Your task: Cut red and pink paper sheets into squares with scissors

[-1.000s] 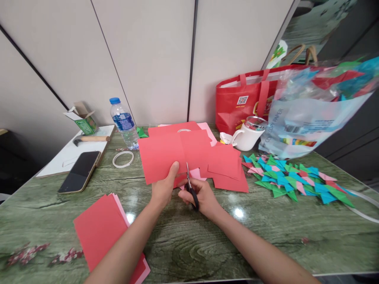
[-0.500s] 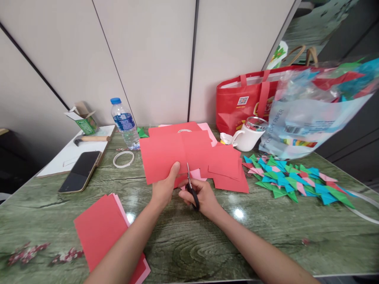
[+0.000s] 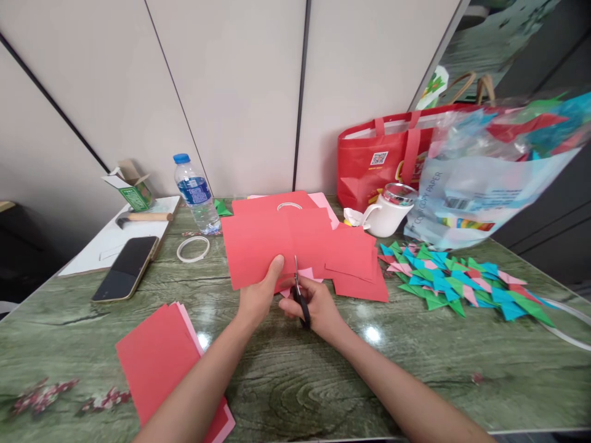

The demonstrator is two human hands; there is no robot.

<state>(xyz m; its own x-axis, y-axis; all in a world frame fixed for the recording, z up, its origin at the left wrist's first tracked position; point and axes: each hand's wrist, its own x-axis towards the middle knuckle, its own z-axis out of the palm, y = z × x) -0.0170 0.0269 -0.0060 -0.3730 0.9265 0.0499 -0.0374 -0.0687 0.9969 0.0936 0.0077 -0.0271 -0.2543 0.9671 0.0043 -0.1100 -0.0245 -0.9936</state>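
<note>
1. Flat rectangular red paper sheet (image 3: 258,246), centre of the frame: long axis runs left to right.
2. Black-handled metal scissors (image 3: 303,307), just below centre: blades point toward the frame's top, long axis near vertical, leaning slightly left.
3. Left hand (image 3: 258,296): thumb grips the sheet from above, other fingers hidden.
4. Right hand (image 3: 318,304): fingers curl around the scissors' handles.
5. Green wood-grain tabletop (image 3: 295,394) below; pale grey wall panels (image 3: 235,92) above.
</note>
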